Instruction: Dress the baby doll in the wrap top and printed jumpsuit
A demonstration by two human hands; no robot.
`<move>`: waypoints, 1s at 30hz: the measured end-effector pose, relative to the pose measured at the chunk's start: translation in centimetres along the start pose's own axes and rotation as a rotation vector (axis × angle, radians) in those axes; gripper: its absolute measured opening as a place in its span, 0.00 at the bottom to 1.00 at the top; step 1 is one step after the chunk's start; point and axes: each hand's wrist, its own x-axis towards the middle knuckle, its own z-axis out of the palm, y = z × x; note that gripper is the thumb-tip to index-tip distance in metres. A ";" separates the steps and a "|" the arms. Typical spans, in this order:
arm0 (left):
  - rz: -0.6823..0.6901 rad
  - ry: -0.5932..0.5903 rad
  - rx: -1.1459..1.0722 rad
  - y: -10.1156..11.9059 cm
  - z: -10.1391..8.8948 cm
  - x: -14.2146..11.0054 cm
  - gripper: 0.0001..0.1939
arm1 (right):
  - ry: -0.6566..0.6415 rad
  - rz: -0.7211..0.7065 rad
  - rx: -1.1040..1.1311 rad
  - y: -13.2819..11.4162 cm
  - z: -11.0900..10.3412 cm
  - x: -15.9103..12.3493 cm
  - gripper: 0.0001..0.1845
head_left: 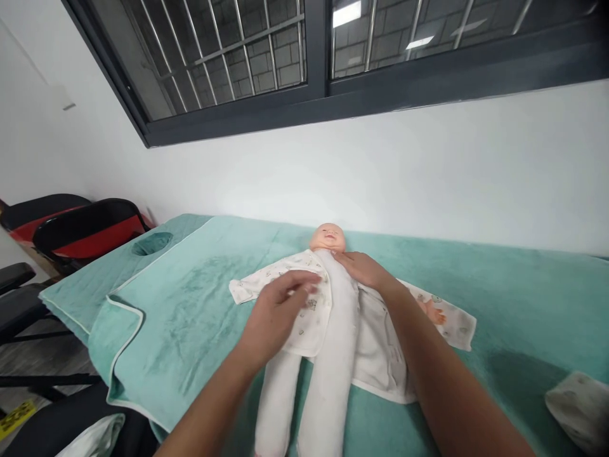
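A baby doll (328,237) lies on its back, head toward the wall, its body and legs in a plain white suit (333,355). Over this is a white printed jacket (314,330), its front parted; one panel covers the chest on the left, the other lies spread out at the right. My left hand (280,304) hovers over or just touches the left panel, fingers half bent, thumb apart, slightly blurred. Near the doll's neck, my right hand (364,270) rests on the upper chest with fingers stretched out. The doll's small hand (432,311) shows by the right sleeve, partly behind my forearm.
The doll is on a padded table with a teal cover (181,317), which has a round hole (152,243) at its left end. A crumpled pale cloth (580,406) lies at the lower right. Black and red chairs (90,231) stand left; a barred window (228,57) is above.
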 end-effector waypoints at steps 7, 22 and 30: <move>0.104 0.135 0.987 -10.8 -3.6 2.2 0.23 | 0.012 -0.023 0.074 0.0 -0.1 -0.2 0.37; 0.185 0.149 0.890 -12.6 -4.3 7.8 0.29 | 0.081 -0.142 0.147 -0.4 -0.2 0.0 0.30; 0.060 0.094 1.217 -14.1 -6.7 6.6 0.24 | 0.003 -0.095 0.104 0.3 0.0 0.3 0.31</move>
